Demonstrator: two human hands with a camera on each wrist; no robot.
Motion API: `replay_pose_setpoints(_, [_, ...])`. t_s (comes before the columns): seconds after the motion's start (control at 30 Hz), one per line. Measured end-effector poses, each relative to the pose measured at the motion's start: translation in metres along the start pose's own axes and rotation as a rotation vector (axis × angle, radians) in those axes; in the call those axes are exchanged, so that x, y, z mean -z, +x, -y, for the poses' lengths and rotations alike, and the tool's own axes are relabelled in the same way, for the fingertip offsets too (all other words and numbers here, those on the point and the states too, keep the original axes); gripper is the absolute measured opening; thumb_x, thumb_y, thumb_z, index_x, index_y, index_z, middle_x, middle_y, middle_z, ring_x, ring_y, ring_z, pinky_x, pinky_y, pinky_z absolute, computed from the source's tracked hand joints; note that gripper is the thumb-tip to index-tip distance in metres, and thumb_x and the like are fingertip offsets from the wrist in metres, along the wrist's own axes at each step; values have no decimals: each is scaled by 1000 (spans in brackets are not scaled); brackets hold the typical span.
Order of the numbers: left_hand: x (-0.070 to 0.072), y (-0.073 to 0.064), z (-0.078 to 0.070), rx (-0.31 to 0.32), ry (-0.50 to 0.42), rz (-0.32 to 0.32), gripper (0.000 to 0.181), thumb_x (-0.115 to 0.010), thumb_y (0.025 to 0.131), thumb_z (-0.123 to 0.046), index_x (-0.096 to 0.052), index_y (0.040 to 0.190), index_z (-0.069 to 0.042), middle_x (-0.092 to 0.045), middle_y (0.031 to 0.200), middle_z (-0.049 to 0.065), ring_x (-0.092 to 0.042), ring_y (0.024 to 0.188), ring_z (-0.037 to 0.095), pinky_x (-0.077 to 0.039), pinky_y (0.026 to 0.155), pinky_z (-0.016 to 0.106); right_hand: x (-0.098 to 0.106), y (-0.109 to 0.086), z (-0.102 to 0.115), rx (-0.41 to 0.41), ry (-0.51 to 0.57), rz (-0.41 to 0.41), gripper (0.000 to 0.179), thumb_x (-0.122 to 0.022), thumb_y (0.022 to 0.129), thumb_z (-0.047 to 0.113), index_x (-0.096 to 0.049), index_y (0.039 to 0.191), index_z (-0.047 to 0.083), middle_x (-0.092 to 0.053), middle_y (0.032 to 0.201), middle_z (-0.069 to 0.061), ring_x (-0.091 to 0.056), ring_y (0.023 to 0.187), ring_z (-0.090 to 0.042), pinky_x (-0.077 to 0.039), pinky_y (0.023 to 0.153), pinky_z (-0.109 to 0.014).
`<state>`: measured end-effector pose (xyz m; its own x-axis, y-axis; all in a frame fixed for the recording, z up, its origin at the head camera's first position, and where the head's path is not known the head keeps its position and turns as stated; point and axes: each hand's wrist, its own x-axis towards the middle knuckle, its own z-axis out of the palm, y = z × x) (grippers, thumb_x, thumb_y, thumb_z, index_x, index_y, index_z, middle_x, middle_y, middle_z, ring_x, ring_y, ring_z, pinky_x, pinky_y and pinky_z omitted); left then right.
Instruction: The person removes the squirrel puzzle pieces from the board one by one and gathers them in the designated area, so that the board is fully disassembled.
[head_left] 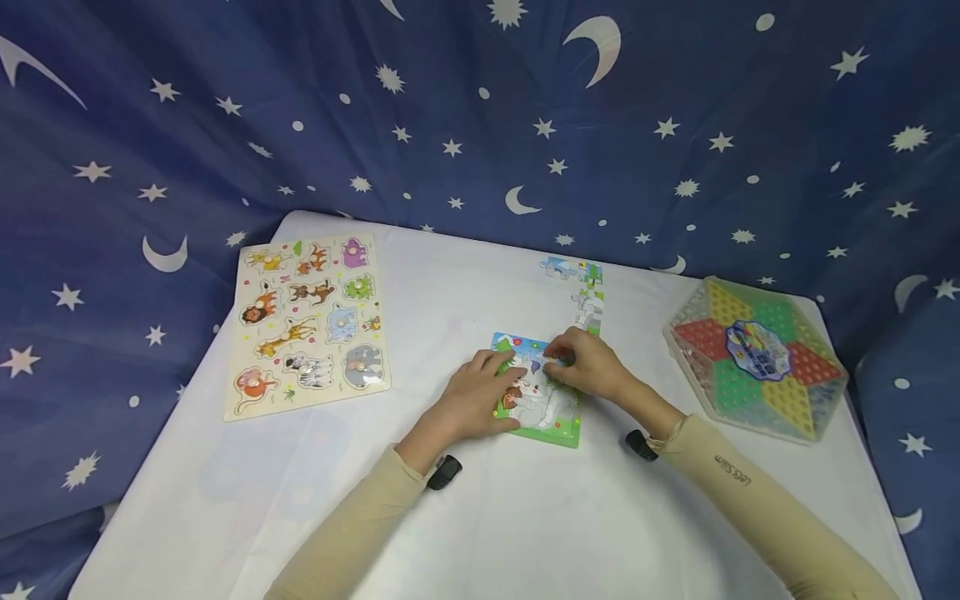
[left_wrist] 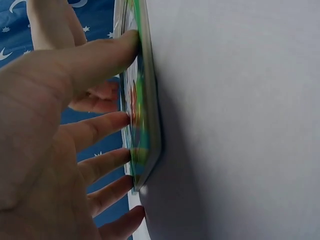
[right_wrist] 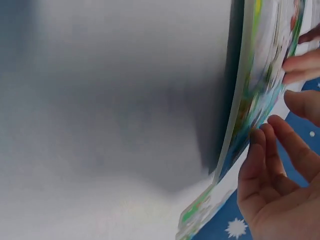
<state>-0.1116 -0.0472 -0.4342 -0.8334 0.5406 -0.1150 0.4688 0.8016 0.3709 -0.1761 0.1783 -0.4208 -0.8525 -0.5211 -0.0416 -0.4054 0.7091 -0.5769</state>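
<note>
A jigsaw puzzle [head_left: 555,433] in a green and blue bordered tray lies in the middle of the white table, with animal pictures on its fitted pieces. My left hand [head_left: 480,396] rests on its left side, fingers spread over the picture and thumb on the lower edge. In the left wrist view, the left fingertips [left_wrist: 122,120] touch the puzzle's face and side. Over the upper right part, my right hand [head_left: 592,364] bends its fingers down to the pieces. The right fingertips [right_wrist: 257,137] come close together at the puzzle; whether a piece is between them is hidden.
Loose jigsaw pieces [head_left: 590,300] lie in a bent row behind the right hand. A wooden animal peg puzzle [head_left: 258,400] is at the left. On the right sits a hexagonal board game box [head_left: 757,358]. Dark blue star-patterned cloth [head_left: 450,100] hangs behind the table.
</note>
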Motion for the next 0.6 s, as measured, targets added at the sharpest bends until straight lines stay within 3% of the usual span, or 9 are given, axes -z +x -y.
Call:
replay_pose_setpoints(0.3, [2,-1,1,-21,21,-18,88,-77,81,-50,-41,148,-5,-33,156,10,-31,138,27,-37,108,42,-12,-15,12,-19,-98,18,29,-79,82,17,-74,103,-1,-59,91,-4,-51,74,-14,-45,63,-29])
replay_pose_setpoints(0.6, [2,-2,1,-26,20,-25,90,-77,81,-50,-40,148,-3,-33,156,11,-30,138,28,-38,108,43,-19,-22,22,-32,-95,27,29,-82,80,17,-73,100,0,-58,90,-4,-52,75,-15,-46,66,-30])
